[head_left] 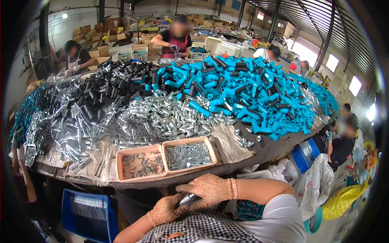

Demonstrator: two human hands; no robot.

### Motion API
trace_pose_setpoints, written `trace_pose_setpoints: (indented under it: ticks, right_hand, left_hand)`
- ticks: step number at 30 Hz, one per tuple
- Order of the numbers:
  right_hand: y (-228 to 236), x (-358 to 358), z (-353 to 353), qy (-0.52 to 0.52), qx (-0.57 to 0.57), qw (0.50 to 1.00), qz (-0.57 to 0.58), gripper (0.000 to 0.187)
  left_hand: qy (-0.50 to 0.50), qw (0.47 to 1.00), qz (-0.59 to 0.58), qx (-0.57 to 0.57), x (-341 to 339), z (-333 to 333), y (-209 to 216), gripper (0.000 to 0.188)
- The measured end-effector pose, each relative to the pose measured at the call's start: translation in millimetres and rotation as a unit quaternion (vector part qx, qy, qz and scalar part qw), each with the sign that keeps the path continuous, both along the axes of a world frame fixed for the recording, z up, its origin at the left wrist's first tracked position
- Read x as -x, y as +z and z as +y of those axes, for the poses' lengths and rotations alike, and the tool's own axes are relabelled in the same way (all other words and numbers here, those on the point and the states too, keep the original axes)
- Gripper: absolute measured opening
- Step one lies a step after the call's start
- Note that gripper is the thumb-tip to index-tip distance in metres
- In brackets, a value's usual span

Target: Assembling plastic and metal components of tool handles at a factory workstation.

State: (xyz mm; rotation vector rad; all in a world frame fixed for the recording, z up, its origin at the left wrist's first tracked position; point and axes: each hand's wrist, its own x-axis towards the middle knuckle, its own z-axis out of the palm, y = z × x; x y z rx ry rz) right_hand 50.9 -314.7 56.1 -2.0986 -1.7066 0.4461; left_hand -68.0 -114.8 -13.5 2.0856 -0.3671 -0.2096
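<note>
My left hand (165, 209) and my right hand (212, 188), both in orange-patterned gloves with dark palms, meet close to my body, in front of the table edge. Between them is a shiny metal cylinder (189, 199), its ends covered by the gloved fingers. Both hands are closed around it. Just beyond them, on the table edge, stand two pinkish trays side by side. The left tray (142, 178) contains small metal bits, the right tray (193, 167) slim metal pins. Behind the trays rises a heap of chrome metal sleeves (166, 117).
Teal plastic handles (259, 91) and black grips (106, 87) are piled across the table. A blue crate (69, 218) with metal rods stands low at left. To the right are a blue bin (304, 156), a white sack (310, 188) and a yellow sack (344, 202). A co-worker (175, 38) faces me across the table.
</note>
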Motion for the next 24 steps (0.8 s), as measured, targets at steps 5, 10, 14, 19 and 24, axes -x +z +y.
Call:
trace_pose_setpoints:
  ticks: [5, 10, 14, 19, 24]
  right_hand:
    - [-10, -4, -1, 0.041, 0.003, 0.998, 0.056, 0.034]
    - [-8, -7, -2, 0.02, 0.096, 0.995, -0.033, 0.054]
    - [-11, -3, -7, -0.024, 0.035, 0.999, -0.004, 0.055]
    - [4, 2, -2, 0.03, -0.044, 0.997, 0.051, 0.036]
    - [-13, -1, -10, 0.03, -0.017, 0.999, 0.013, 0.03]
  left_hand:
    - [0.011, 0.999, -0.004, 0.034, 1, -4, -4, 0.051]
    - [-0.012, 1.0, -0.006, 0.027, -3, -7, 5, 0.048]
    - [-0.02, 1.0, -0.009, -0.005, -7, -7, 7, 0.042]
    - [0.048, 0.996, 0.06, 0.052, 2, -11, 25, 0.053]
    - [0.015, 0.988, 0.097, 0.116, 0, -24, 29, 0.044]
